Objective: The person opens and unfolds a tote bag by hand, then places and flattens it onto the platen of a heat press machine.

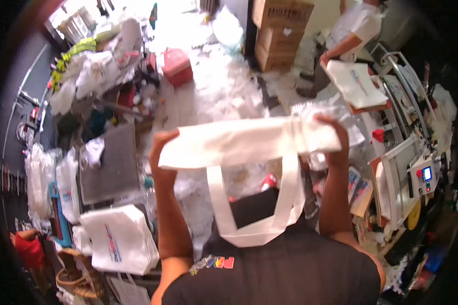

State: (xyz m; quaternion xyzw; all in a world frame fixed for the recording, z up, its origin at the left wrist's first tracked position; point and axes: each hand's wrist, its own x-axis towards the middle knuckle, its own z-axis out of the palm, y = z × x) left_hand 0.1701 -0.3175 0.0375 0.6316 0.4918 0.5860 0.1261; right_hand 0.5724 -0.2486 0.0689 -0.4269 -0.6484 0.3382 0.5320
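A white cloth tote bag (229, 142) is stretched between my two hands in front of my chest. Its strap handles (258, 238) hang toward me in a loop. My left hand (164, 152) is closed around the bag's left end, while my right hand (337, 136) grips its right end. The far side of the bag is hidden from me. A stack of printed white bags (121, 241) lies at the lower left, apart from my left arm.
Another person (352, 33) stands at the upper right beside a printed white bag (357, 84) on a press machine. A control box (423, 175) is to the right. Cardboard boxes (282, 38), a red bin (177, 67) and heaped cloth (99, 66) stand farther back.
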